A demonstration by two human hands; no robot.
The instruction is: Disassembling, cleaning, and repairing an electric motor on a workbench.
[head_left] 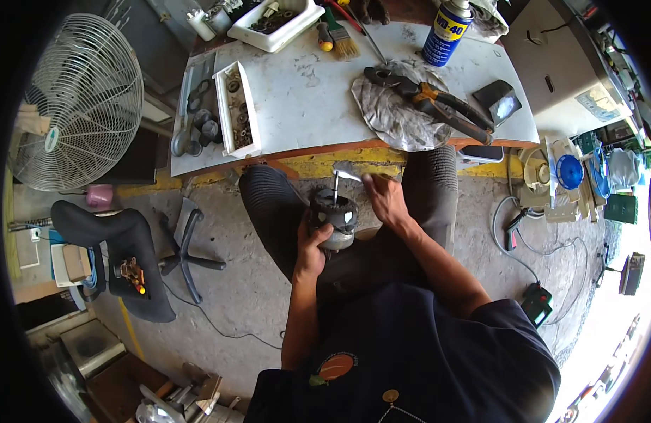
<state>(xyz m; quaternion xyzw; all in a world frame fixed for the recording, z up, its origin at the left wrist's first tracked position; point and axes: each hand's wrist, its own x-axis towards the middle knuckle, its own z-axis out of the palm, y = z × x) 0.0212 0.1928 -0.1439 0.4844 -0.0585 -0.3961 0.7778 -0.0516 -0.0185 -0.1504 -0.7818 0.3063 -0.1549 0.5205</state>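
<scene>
Over my lap, my left hand is closed around a dark, round mechanical part with a grey metal base, which looks like a motor housing. An L-shaped metal wrench stands upright with its lower end in the top of that part. The wrench's bent arm runs right toward my right hand, whose fingers are closed at its end. What lies inside the housing is too dark to make out.
Ahead stands a white-topped table with pliers on a stained rag, a blue spray can, a paintbrush, and a narrow white tray of small parts. A fan and black chair are left.
</scene>
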